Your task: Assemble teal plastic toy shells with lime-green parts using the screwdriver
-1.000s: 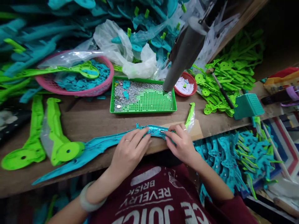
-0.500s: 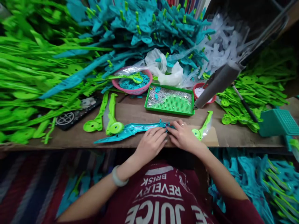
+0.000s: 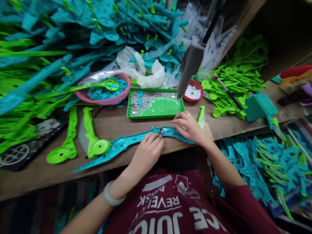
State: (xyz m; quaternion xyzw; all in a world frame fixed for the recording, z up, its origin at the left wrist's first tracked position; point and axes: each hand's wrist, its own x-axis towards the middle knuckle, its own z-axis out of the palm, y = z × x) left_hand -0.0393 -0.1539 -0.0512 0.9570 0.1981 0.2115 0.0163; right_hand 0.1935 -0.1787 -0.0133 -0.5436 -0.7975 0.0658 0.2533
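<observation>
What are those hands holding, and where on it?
A long teal plastic blade lying on the bench. Left hand presses its middle; right hand rests on the handle end.

Your left hand (image 3: 146,151) lies flat, fingers together, bangle on wrist — your right hand (image 3: 188,127) rests palm-down, fingers curled, forearm angled inward.

Printed in white on the maroon shirt (image 3: 170,208), upside down to the camera: "BRISK", "REVELRY" and large letters "JUICE", the last cut off by the lower edge. No other readable text, number or label anywhere else.
</observation>
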